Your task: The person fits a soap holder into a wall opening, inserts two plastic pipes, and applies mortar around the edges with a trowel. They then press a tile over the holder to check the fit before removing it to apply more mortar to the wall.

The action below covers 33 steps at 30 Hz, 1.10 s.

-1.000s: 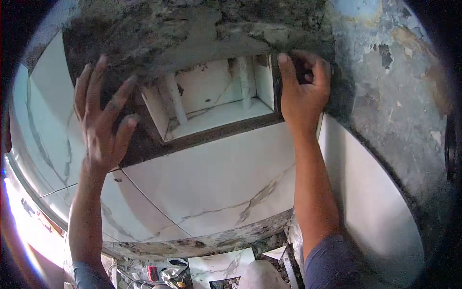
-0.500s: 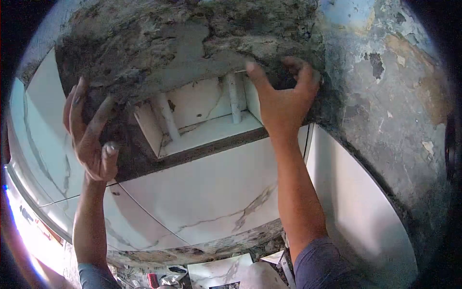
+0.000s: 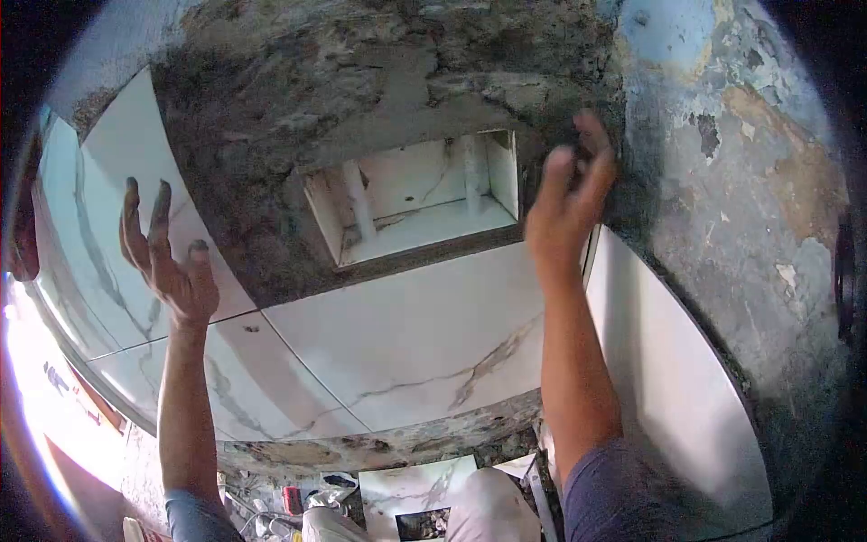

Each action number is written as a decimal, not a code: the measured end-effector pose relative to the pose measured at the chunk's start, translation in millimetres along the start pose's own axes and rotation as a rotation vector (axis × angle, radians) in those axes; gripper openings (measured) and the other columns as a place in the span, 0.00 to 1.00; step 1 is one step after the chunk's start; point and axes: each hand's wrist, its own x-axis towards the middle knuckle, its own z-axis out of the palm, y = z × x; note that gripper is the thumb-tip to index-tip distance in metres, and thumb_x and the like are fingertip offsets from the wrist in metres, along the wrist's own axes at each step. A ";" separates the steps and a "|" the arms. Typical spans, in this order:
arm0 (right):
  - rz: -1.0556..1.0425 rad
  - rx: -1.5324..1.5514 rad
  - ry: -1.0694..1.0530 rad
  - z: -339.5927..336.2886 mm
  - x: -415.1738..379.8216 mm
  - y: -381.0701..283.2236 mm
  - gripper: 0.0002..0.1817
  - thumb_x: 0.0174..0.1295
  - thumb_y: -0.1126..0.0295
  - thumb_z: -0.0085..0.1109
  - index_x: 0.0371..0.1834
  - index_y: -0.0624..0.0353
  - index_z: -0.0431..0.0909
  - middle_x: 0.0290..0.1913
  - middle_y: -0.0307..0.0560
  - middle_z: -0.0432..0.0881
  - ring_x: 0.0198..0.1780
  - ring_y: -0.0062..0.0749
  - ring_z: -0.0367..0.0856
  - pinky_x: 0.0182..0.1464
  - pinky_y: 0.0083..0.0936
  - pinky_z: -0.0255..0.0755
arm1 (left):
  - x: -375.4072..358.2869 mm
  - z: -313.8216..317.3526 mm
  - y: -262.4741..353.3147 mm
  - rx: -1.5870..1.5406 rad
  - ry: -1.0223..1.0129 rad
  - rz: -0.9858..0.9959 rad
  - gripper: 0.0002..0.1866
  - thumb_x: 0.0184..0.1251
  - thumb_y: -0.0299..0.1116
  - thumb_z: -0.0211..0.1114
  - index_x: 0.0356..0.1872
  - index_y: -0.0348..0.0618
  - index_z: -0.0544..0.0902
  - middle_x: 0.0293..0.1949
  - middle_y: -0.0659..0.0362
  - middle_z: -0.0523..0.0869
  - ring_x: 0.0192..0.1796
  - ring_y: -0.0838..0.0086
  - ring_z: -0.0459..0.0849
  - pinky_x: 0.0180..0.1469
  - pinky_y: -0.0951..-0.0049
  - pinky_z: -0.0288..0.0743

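My left hand (image 3: 170, 262) is raised with its fingers spread, in front of the white marbled tiles (image 3: 117, 244) on the left. Nothing is in it. To the right, my right hand (image 3: 571, 203) is also held up, fingers apart and bare, near the right end of a recessed niche (image 3: 433, 221). The niche is lined with white tile, and two pale upright bars (image 3: 359, 203) stand inside it. Rough grey mortar (image 3: 271, 244) surrounds it. A large white tile with brown veining (image 3: 406, 339) lies on the wall just below.
A peeling grey-blue wall (image 3: 713, 181) meets the tiled wall at the right. White tile (image 3: 668, 361) covers its lower part. Down on the floor are a cut marbled tile (image 3: 415, 479), a red object (image 3: 292, 499) and scattered debris. Bright light enters at lower left.
Both hands have drawn away from the niche edges, the left outward to the left and the right outward to the right. The view has shifted, so the niche appears further right.
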 end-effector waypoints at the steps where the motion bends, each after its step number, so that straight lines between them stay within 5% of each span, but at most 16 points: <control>1: -0.318 -0.216 -0.010 -0.7 -7.8 -4.7 0.32 0.65 0.49 0.49 0.63 0.62 0.64 0.61 0.60 0.68 0.61 0.56 0.63 0.64 0.48 0.51 | -6.4 2.5 -5.6 0.079 -0.002 -0.030 0.32 0.72 0.54 0.44 0.59 0.35 0.73 0.64 0.42 0.67 0.67 0.54 0.63 0.67 0.53 0.52; 2: -0.350 -0.321 -0.155 -2.7 -19.7 -14.9 0.40 0.65 0.42 0.40 0.71 0.63 0.54 0.71 0.61 0.55 0.69 0.67 0.49 0.67 0.59 0.37 | -7.0 6.0 -7.3 0.014 0.058 -0.051 0.31 0.72 0.53 0.43 0.61 0.35 0.71 0.64 0.42 0.67 0.68 0.54 0.61 0.67 0.54 0.50; 7: -0.247 -0.541 -0.388 15.1 -44.3 -37.8 0.50 0.59 0.33 0.40 0.72 0.66 0.46 0.74 0.60 0.49 0.72 0.70 0.40 0.64 0.69 0.26 | -6.3 8.9 -5.0 0.019 0.012 -0.031 0.31 0.70 0.54 0.45 0.60 0.37 0.72 0.65 0.42 0.66 0.69 0.54 0.61 0.67 0.53 0.50; 9: -0.201 -0.573 -0.434 19.4 -42.3 -42.8 0.52 0.61 0.30 0.26 0.73 0.67 0.38 0.72 0.62 0.51 0.73 0.67 0.37 0.66 0.64 0.21 | -7.3 7.7 -5.9 0.009 0.006 -0.041 0.32 0.70 0.55 0.46 0.61 0.37 0.72 0.65 0.43 0.66 0.69 0.54 0.60 0.67 0.53 0.50; 16: -0.162 -0.590 -0.545 33.7 -54.1 -64.9 0.54 0.60 0.29 0.30 0.72 0.70 0.41 0.71 0.62 0.54 0.71 0.70 0.43 0.65 0.66 0.20 | -7.7 5.0 -5.1 0.039 -0.022 -0.026 0.30 0.70 0.55 0.45 0.62 0.42 0.72 0.66 0.46 0.66 0.68 0.55 0.62 0.67 0.54 0.50; 19: -0.309 -0.487 -0.538 36.0 -60.6 -75.9 0.54 0.59 0.29 0.32 0.71 0.71 0.45 0.69 0.61 0.58 0.69 0.70 0.49 0.65 0.65 0.21 | -8.9 4.1 -6.8 0.039 -0.031 -0.026 0.31 0.69 0.55 0.46 0.62 0.43 0.72 0.66 0.46 0.65 0.68 0.55 0.62 0.67 0.54 0.50; 21: -0.427 -0.338 -0.403 30.0 -59.0 -80.7 0.48 0.62 0.36 0.43 0.69 0.71 0.49 0.66 0.60 0.62 0.66 0.66 0.56 0.68 0.59 0.33 | -9.3 4.5 -7.8 0.012 -0.038 -0.032 0.31 0.68 0.56 0.48 0.61 0.42 0.72 0.66 0.44 0.66 0.68 0.54 0.61 0.67 0.54 0.50; 23: -0.336 -0.178 0.047 25.2 -45.4 -45.6 0.38 0.61 0.48 0.57 0.65 0.67 0.60 0.60 0.59 0.69 0.63 0.53 0.64 0.67 0.47 0.49 | -9.7 3.1 -6.7 0.025 -0.043 -0.039 0.30 0.68 0.55 0.49 0.61 0.42 0.73 0.66 0.45 0.66 0.68 0.54 0.62 0.67 0.54 0.50; 25: -0.130 -0.225 0.148 6.3 -17.9 -29.0 0.28 0.54 0.58 0.67 0.54 0.60 0.71 0.51 0.54 0.74 0.57 0.49 0.66 0.59 0.42 0.57 | -8.7 2.4 -4.5 0.026 -0.046 -0.040 0.30 0.67 0.55 0.50 0.61 0.43 0.73 0.66 0.45 0.66 0.68 0.54 0.62 0.67 0.54 0.50; 33: 0.079 -0.232 0.055 6.7 18.2 -19.4 0.28 0.46 0.57 0.74 0.48 0.58 0.74 0.47 0.52 0.75 0.52 0.47 0.68 0.56 0.40 0.60 | -8.3 2.1 -4.6 0.055 -0.077 -0.044 0.29 0.66 0.52 0.52 0.61 0.42 0.73 0.65 0.45 0.67 0.68 0.54 0.62 0.67 0.55 0.50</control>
